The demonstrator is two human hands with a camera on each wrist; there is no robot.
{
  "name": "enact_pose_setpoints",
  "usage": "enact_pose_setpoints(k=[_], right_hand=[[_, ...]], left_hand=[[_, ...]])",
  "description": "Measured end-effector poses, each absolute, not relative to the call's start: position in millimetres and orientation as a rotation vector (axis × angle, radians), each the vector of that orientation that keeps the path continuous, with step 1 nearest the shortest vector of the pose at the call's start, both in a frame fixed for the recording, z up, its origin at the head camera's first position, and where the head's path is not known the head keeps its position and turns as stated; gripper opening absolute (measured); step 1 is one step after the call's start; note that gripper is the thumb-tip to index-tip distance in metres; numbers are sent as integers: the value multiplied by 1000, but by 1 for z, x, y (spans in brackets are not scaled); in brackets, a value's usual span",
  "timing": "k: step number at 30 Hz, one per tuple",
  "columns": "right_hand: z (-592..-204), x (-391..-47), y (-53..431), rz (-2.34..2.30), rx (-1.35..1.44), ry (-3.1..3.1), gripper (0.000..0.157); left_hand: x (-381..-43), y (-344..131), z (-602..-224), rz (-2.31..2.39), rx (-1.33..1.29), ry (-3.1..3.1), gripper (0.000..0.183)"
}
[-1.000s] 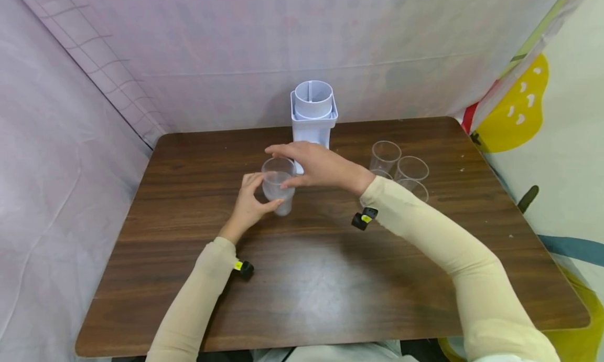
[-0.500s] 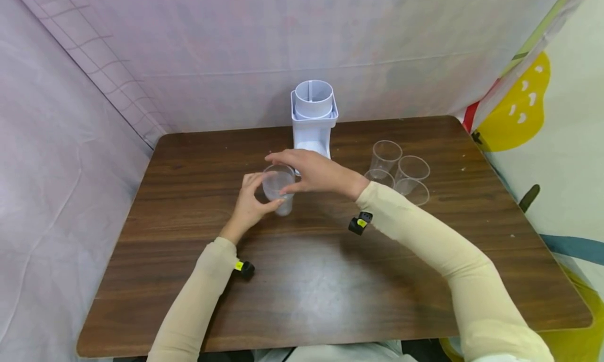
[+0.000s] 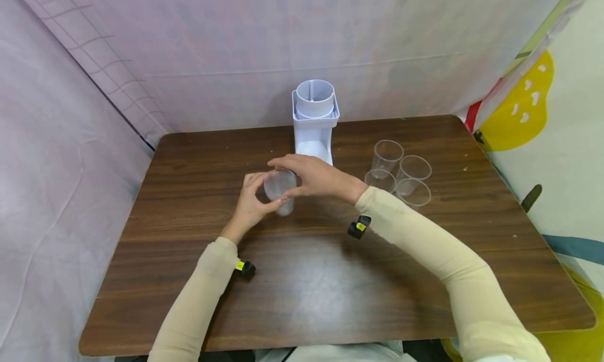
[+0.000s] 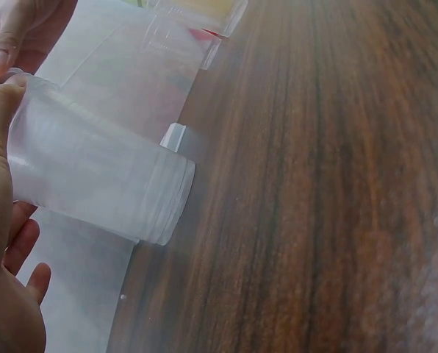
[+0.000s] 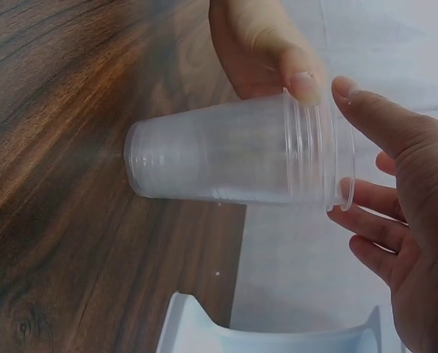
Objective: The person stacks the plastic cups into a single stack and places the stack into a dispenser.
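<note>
A nested stack of clear plastic cups (image 3: 280, 183) is held upright over the brown table, between both hands. My left hand (image 3: 247, 203) grips the stack just below its rims, thumb on the near side. My right hand (image 3: 318, 178) reaches over from the other side, its thumb and fingers around the rim of the topmost cup. In the right wrist view the stack (image 5: 212, 154) shows several rims close together, with the top rim sitting slightly apart between the right thumb and fingers. The left wrist view shows the base end of the stack (image 4: 101, 165) near the tabletop.
Behind the hands, a white plastic holder (image 3: 315, 123) with a round tube on top stands at the table's back edge. Several clear cups (image 3: 387, 160) stand grouped on the right. Curtains border the table (image 3: 179, 204) at the back and sides.
The right hand has come down and slightly toward the person, and the topmost cup has sunk down into the stack with it. The left hand has stayed in place.
</note>
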State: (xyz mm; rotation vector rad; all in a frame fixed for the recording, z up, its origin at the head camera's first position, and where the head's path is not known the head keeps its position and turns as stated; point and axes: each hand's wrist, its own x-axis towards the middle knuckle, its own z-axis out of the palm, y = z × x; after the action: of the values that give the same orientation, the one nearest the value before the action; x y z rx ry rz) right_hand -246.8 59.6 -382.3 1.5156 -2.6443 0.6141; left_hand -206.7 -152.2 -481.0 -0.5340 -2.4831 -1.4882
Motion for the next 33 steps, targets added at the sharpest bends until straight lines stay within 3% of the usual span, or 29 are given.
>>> enact_pose_setpoints(k=[20, 33], right_hand=[[-388, -248, 58, 608, 1508, -2650, 81], [-385, -249, 67, 639, 1497, -2535, 78]], left_hand=[[-205, -154, -477, -1423, -558, -2524, 69], [-207, -154, -471, -1427, -593, -2486, 80]])
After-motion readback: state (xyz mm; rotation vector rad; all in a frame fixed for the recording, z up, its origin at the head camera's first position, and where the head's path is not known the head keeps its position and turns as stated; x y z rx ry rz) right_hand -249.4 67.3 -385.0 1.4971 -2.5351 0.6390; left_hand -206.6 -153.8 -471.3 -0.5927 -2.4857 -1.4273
